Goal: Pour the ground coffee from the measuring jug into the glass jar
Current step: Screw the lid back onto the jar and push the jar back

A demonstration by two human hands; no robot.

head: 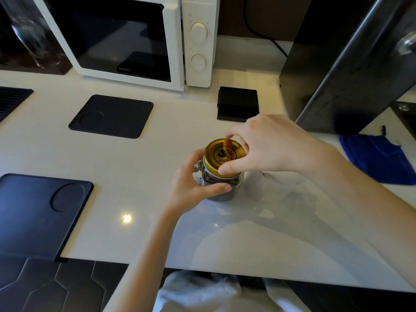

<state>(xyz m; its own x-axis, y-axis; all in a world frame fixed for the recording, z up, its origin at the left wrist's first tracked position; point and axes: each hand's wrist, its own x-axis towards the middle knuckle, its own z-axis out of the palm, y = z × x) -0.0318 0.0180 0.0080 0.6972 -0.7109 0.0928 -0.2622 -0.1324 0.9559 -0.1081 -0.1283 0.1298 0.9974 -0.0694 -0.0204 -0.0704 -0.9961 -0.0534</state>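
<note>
A glass jar (221, 188) with a side handle stands upright on the white counter, dark ground coffee visible through its wall. A gold metal lid (222, 154) sits on its mouth. My left hand (191, 188) wraps around the jar's body from the left. My right hand (263, 147) grips the lid's rim from the right with thumb and fingers. A clear, hard-to-see measuring jug (276, 188) stands just right of the jar, under my right wrist.
A white microwave (135, 41) stands at the back. Black mats lie at the centre left (112, 115) and the near left (38, 212). A small black box (237, 104) is behind the jar. A blue cloth (378, 158) and a dark metal appliance (351, 70) are on the right.
</note>
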